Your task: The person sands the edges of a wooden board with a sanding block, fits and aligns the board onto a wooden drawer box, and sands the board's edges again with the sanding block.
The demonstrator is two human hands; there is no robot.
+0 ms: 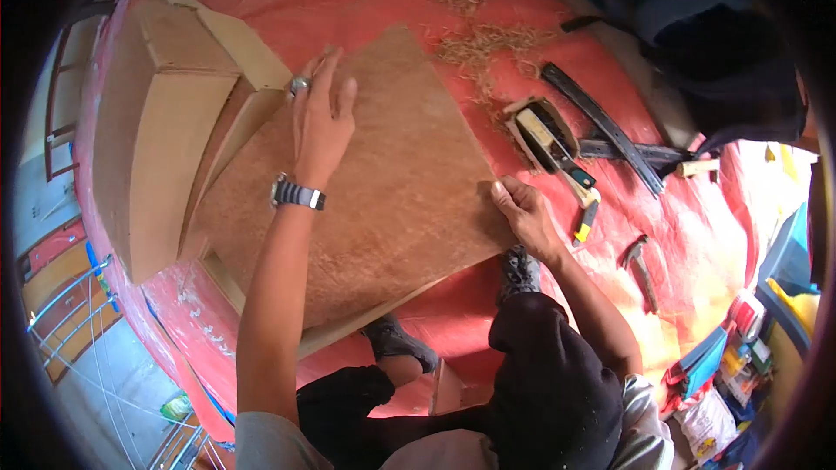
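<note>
A broad brown wooden panel point(383, 165) lies tilted before me, over a pale-edged wooden piece at its lower side. My left hand point(322, 117), with a ring and a wristwatch point(297, 194), is raised over the panel's upper left part, its fingers apart and slightly blurred. Whether it touches the panel is unclear. My right hand point(525, 213) grips the panel's right edge, thumb on top and fingers partly hidden. Beside the panel on the left stands a wooden box-like piece point(178, 139).
Red sheeting point(453, 296) covers the ground. At right are a small box of tools point(544, 130), black metal rails point(605, 126), a yellow-tipped cutter point(586, 222) and a hammer point(643, 274). Wood shavings point(488, 43) lie beyond. A dark-clothed person point(723, 70) is at upper right.
</note>
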